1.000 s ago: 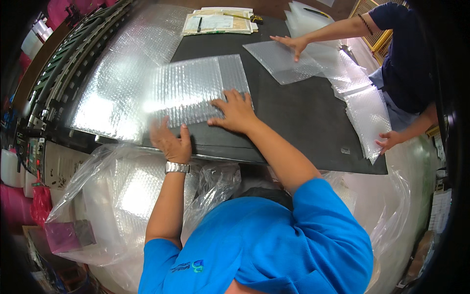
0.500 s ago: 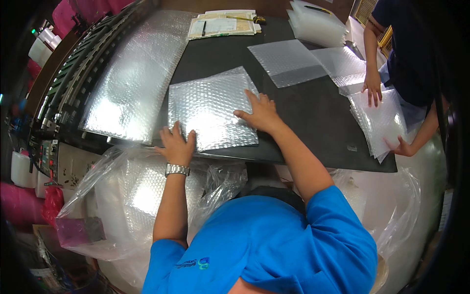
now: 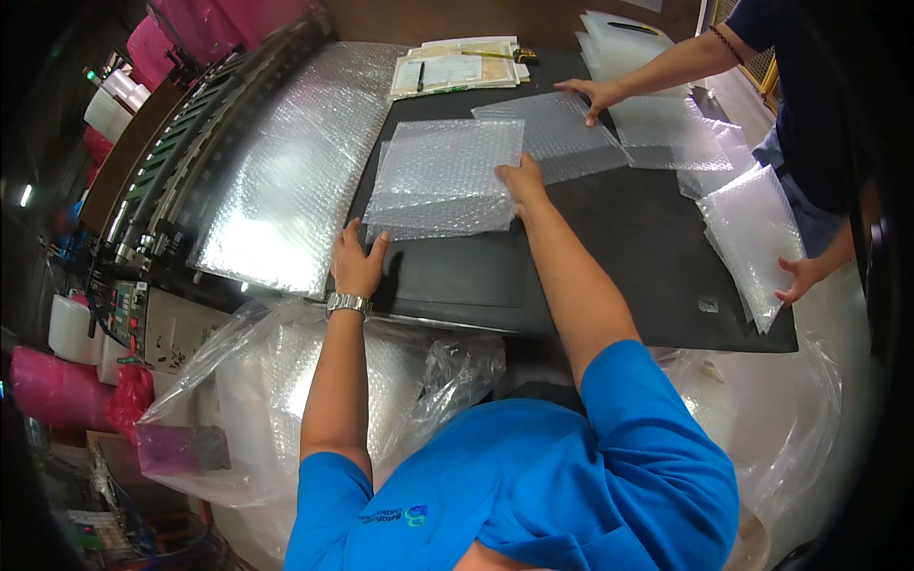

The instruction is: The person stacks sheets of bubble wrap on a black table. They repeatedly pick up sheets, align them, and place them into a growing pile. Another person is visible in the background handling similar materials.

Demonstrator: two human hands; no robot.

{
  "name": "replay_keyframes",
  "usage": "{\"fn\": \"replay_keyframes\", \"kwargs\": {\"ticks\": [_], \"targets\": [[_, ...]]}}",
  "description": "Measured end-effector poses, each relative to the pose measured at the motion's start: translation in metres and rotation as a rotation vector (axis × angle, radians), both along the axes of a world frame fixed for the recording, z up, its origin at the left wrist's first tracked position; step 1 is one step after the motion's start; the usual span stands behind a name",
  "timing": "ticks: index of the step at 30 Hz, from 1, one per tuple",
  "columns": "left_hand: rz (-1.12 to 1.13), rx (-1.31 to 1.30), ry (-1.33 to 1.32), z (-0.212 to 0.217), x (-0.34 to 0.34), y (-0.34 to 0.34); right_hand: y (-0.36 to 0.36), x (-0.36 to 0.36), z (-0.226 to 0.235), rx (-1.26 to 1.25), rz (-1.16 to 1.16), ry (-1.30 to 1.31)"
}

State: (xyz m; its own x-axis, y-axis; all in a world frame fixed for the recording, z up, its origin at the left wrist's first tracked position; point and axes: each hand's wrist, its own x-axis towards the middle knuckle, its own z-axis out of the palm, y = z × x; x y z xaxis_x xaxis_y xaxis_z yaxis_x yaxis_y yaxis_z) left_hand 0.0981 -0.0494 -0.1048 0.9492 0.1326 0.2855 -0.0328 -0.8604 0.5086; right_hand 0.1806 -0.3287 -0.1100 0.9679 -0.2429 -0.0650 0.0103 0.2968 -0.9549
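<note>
Bubble-wrap sheet (image 3: 447,176) slid forward, right hand (image 3: 524,183) pressing

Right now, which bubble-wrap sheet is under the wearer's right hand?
The bubble-wrap sheet at table centre, right hand on its right edge; the others lie by the co-worker.

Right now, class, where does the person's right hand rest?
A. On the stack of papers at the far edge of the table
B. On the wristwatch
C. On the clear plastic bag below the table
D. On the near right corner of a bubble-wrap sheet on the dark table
D: the right hand lies flat on the corner of the bubble-wrap sheet on the dark table, while the left hand rests nearer, on the table beside the sheet.
</note>
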Motion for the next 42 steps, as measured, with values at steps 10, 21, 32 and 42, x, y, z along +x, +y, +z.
{"fn": "replay_keyframes", "kwargs": {"ticks": [10, 21, 32, 42], "targets": [[0.097, 0.292, 0.104, -0.005, 0.044, -0.003, 0.001, 0.0, 0.003, 0.275, 0.106, -0.193], [0.191, 0.348, 0.12, -0.004, 0.08, -0.014, 0.017, 0.038, 0.0, -0.247, 0.054, -0.041], [0.24, 0.074, -0.18, -0.013, 0.11, -0.005, 0.017, 0.046, -0.015, -0.331, -0.099, -0.112], [0.376, 0.047, -0.834, -0.007, 0.108, 0.001, 0.017, 0.034, 0.003, -0.348, -0.03, -0.018]]}}
